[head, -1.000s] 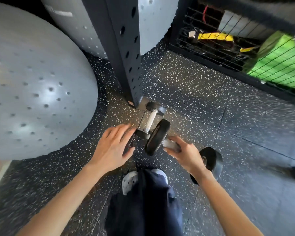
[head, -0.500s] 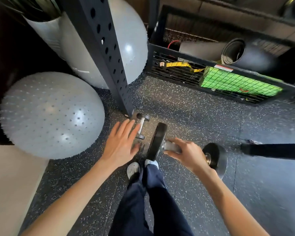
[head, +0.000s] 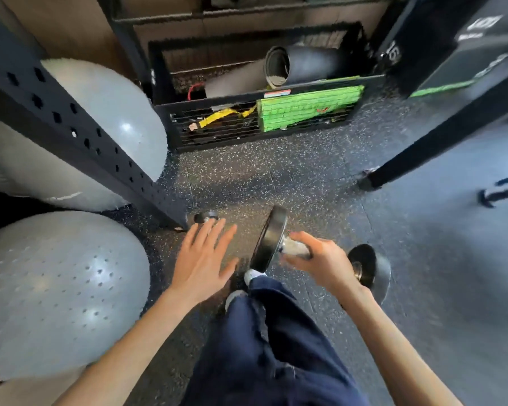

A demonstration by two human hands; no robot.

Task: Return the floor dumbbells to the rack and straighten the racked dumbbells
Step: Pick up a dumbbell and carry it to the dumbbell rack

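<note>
My right hand (head: 320, 259) grips the silver handle of a large black dumbbell (head: 269, 240), which hangs above the speckled floor, one plate to the left of the hand and the other behind my wrist. A small dumbbell (head: 205, 216) lies on the floor by the foot of the perforated post; only its far end shows past my fingers. My left hand (head: 203, 259) hovers over it with fingers spread and straight, holding nothing.
A dark perforated upright (head: 79, 133) slants down at the left, with two grey exercise balls (head: 56, 288) behind it. A black wire basket (head: 247, 124) holds a green pad, yellow strap and rolled mat. Another dark post (head: 440, 139) stands at right. My legs fill the bottom centre.
The view has risen and pulled back from the floor. The large dumbbell came up with my right hand. My left hand now covers most of the small dumbbell.
</note>
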